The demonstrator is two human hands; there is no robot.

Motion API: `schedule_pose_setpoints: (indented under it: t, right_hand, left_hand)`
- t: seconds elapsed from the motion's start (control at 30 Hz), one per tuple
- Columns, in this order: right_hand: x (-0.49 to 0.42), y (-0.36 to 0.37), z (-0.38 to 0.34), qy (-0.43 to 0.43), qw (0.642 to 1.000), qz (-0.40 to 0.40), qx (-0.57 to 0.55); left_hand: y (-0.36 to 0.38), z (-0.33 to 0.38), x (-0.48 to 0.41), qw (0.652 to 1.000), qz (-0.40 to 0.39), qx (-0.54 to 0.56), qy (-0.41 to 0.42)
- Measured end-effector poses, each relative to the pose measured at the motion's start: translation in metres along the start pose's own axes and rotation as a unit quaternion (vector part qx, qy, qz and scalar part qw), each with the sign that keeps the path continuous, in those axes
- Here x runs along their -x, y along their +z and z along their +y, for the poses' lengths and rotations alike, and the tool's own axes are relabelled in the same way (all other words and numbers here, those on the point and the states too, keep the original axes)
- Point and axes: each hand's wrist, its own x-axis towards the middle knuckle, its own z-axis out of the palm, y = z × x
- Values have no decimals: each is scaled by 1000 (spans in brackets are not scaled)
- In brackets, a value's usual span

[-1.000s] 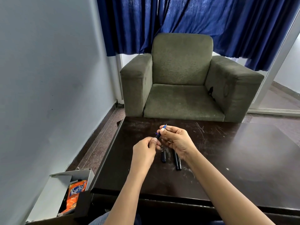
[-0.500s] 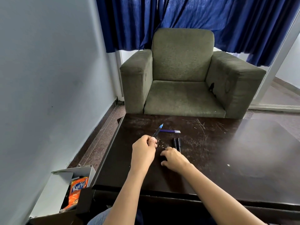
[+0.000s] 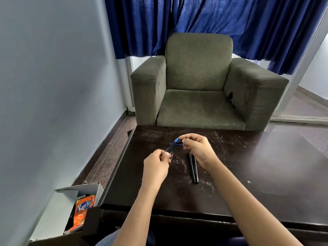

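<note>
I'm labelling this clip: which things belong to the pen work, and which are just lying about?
In the job: left hand, right hand, blue-tipped pen, two black pens, table.
Lying about: snack packet, white box, armchair, curtain.

Holds both bare forearms forward, hands close together. Pinches lower end of slim black-and-blue plastic pen (image 3: 171, 148) in left hand (image 3: 156, 166); seemingly grips upper end with curled right hand (image 3: 198, 148).
</note>
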Motion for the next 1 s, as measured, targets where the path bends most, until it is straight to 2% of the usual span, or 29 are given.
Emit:
schedule_pose_setpoints:
  t: [0.1, 0.37, 0.5, 0.67, 1.0]
  right_hand:
    - [3, -14, -12, -18, 999, -10, -50]
    - [4, -22, -16, -75, 995, -9, 64]
    - [5, -20, -20, -93, 982, -81, 142]
    - [9, -18, -19, -115, 948, -175, 239]
    - [16, -11, -17, -126, 938, -137, 293]
  left_hand:
    - [1, 1, 1, 1000, -1, -5, -1]
    - [6, 1, 1, 1000, -16, -4, 2]
    - [5, -1, 0, 1000, -23, -5, 8]
    - [6, -1, 2, 999, -20, -39, 30]
    - [10, -6, 4, 997, -7, -62, 46]
